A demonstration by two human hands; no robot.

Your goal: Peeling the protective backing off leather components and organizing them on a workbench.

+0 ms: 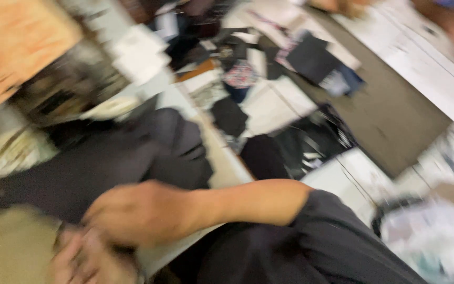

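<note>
I see my right hand (140, 213) reaching across my body onto a dark, limp piece of fabric (106, 168) draped over the near edge of the pale bench (227, 163), pinning it there. My left hand (88, 257) sits just below. Motion blur hides the fingers, so I cannot tell either grip. More dark fabric scraps (229, 115) lie farther along.

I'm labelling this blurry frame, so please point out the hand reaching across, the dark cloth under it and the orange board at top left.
Right hand (140, 213): head view, back of the hand.
Dark cloth (106, 163): head view, middle fold.
Orange board (19, 44): head view, its face.
</note>
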